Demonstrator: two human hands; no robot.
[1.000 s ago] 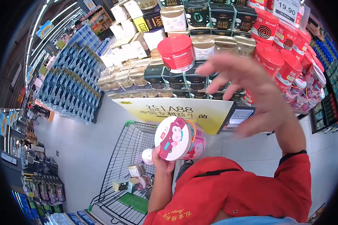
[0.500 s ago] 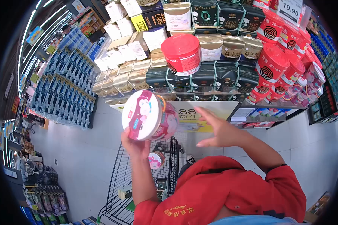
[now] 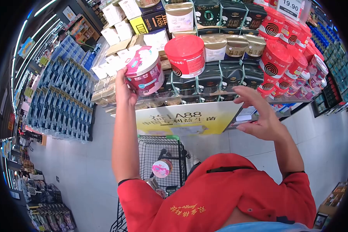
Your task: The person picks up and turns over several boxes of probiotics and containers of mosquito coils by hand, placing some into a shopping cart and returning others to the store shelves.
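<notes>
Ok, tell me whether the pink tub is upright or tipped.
Tipped: the pink tub, gripped by the left hand, leans with its lid facing up-left.

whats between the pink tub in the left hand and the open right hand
In the head view, a red lidded tub on the stacked dark pouches lies between the pink tub, gripped by the left hand, and the empty right hand.

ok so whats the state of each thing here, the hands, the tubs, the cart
left hand: raised, gripping the pink tub
pink tub: held tilted against the stacked display
right hand: open, fingers spread, holding nothing
red tub: upright on the display, lid on
shopping cart: below the display, a round pink-lidded container inside
price sign: reads 19.90
</notes>
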